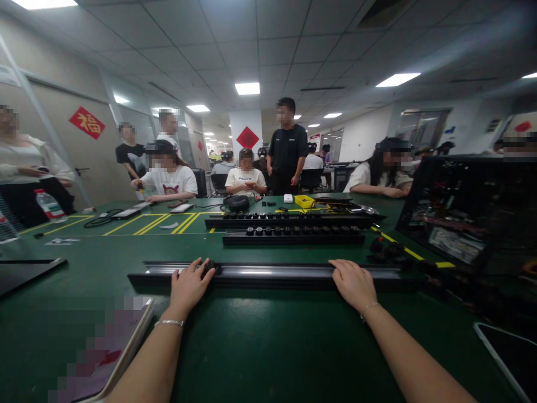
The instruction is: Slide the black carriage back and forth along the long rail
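A long black channel rail (pixel 268 272) with a shiny inner strip lies crosswise on the green table in front of me. My left hand (pixel 188 282) is over its left part, fingers bent and closed about a small black part (pixel 210 268) seated in the channel; the fingers hide some of that part. Toward the rail's other end, my right hand (pixel 354 284) grips the rail, its fingertips on the far edge and its thumb hidden. Farther back lies a shorter black rail (pixel 293 239) with several small round parts along it, and behind that another black rail (pixel 289 222).
At right stands an open black case (pixel 448 212), with dark parts (pixel 390 252) near it. A tablet-like object (pixel 126 347) lies at left front, a phone-like object (pixel 507 358) at right front. A yellow tray (pixel 304 201) sits farther back. Several people sit or stand around.
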### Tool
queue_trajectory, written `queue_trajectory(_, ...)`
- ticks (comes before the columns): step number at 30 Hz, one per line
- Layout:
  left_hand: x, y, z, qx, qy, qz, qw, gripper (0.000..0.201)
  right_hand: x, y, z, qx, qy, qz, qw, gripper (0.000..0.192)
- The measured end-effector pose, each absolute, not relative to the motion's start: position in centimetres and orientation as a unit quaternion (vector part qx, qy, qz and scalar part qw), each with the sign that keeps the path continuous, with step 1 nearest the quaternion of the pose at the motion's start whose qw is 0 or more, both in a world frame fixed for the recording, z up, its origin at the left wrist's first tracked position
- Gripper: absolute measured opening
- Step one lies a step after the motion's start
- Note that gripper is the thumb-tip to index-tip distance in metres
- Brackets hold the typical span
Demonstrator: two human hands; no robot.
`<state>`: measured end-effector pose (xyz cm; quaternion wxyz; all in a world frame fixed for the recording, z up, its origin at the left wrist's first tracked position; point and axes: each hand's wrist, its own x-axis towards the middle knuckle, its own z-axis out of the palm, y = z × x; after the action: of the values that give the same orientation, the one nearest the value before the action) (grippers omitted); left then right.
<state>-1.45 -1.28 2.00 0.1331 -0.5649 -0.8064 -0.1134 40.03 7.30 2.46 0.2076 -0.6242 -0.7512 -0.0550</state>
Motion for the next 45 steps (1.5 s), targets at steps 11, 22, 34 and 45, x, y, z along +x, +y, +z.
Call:
queue_trajectory(11,-1.27,-1.29,2.22,-0.569,-0.806,-0.106,0.125,0.05,40.07,7.29,2.45,-0.625,-0.751,-0.051,0.207,0.042)
queue_trajectory(22,-1.38,-1.13,2.05,-0.571,-0.805,-0.101,0.124,0.051,40.12,7.35,2.45,-0.625,-0.752,-0.052,0.205,0.043)
queue_trajectory(34,-0.9,-1.07,2.1,-0.575,-0.802,-0.105,0.124,0.05,40.12,7.28,2.61,-0.626,-0.752,-0.041,0.203,0.044)
queue_trajectory(45,-0.51,-1.11,2.03,-0.608,-0.775,-0.103,0.138,0.047,40.04,7.35,2.48,-0.624,-0.751,-0.059,0.207,0.042)
